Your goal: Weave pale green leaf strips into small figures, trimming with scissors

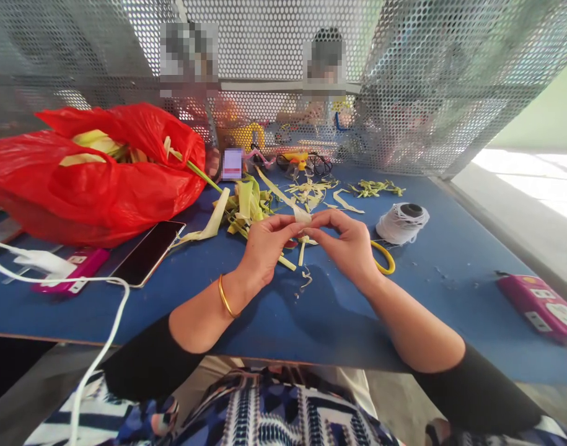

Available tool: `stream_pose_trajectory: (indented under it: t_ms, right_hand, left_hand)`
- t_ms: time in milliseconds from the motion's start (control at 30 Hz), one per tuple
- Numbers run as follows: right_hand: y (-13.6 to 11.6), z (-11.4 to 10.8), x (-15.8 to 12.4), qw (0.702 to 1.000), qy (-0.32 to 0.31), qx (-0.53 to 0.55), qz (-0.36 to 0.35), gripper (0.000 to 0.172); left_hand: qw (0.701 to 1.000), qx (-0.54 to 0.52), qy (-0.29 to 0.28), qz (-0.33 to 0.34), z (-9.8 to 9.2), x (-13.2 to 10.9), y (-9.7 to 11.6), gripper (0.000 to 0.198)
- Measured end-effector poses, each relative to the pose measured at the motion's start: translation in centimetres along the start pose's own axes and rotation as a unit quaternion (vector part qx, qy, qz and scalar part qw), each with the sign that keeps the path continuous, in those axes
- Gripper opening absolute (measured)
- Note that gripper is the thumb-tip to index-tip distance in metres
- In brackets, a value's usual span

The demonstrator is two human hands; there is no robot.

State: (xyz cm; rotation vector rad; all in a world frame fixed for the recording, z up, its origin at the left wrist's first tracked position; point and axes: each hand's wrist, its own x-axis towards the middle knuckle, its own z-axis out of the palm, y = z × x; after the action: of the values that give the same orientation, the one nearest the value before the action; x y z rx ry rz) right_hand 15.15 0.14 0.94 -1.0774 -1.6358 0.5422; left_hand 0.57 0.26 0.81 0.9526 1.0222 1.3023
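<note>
Both hands meet over the middle of the blue table, with fingertips pinched close together. My left hand [270, 243] wears a gold bangle at the wrist and grips a pale husk strip [302, 215] from the left. From the other side, my right hand [346, 238] pinches the same strip between thumb and forefinger. The strip's lower part is hidden by the fingers. Just beyond the left hand lies a heap of yellow-green husks [248, 201]. Partly behind the right wrist is a yellow ring-shaped handle [386, 259]. A spool of white thread [402, 223] stands to the right.
A red plastic bag [148, 198] holding husks fills the back left. Nearby lie a dark phone [149, 254], a magenta case [85, 272] and a white cable [118, 322]. Another magenta case [541, 303] sits far right. Behind a perforated metal screen [274, 43], people sit.
</note>
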Motion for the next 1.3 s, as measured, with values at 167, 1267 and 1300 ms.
stream_pose_trajectory:
  t_ms: [167, 1267, 1300]
  right_hand:
    - [-0.07, -0.08, 0.10, 0.998, -0.006, 0.011, 0.055, 0.011]
    - [0.42, -0.08, 0.03, 0.988, 0.005, -0.049, -0.149, 0.005]
    - [0.53, -0.06, 0.00, 0.984, 0.006, -0.066, -0.165, 0.006]
  left_hand:
    - [1.000, -0.024, -0.013, -0.012, -0.03, 0.04, -0.10, 0.020]
    - [0.995, -0.036, -0.023, -0.094, -0.63, 0.82, 0.67, 0.022]
    - [0.994, -0.039, -0.022, -0.100, -0.61, 0.80, 0.71, 0.022]
